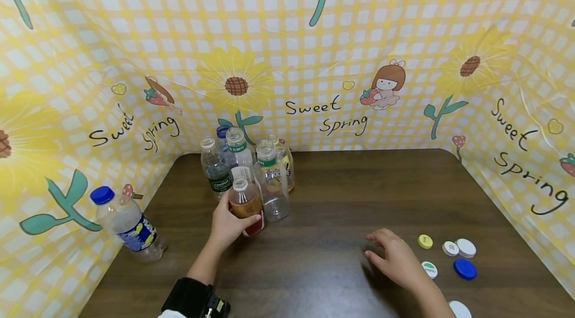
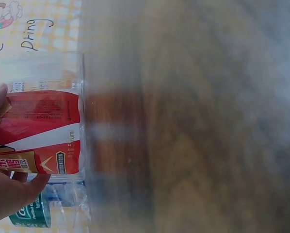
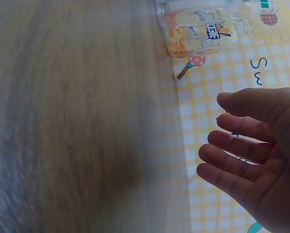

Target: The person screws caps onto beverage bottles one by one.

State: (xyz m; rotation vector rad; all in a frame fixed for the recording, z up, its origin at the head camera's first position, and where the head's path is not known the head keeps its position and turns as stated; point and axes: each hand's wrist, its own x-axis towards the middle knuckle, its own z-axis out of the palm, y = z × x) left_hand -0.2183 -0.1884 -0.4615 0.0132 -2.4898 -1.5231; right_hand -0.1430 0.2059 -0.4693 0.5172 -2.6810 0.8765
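Note:
My left hand point(image 1: 226, 224) grips an uncapped plastic bottle point(image 1: 247, 206) with a red and gold label, its thumb across the front. In the left wrist view the red label point(image 2: 43, 131) shows between the thumb and fingers. Right behind this bottle stand several empty bottles, among them a clear one with a green neck band point(image 1: 271, 183) and one with a dark green label point(image 1: 217, 170). Over the right half of the table my right hand point(image 1: 397, 258) hovers with nothing in it, its fingers loosely spread in the right wrist view, close to the loose caps.
On the right lie several caps, including a yellow cap point(image 1: 425, 241), a blue cap point(image 1: 464, 268) and a white cap point(image 1: 466, 247). A blue-capped bottle point(image 1: 135, 228) stands at the table's left edge. Checked yellow cloth point(image 1: 287, 58) hangs around the brown table point(image 1: 341, 193).

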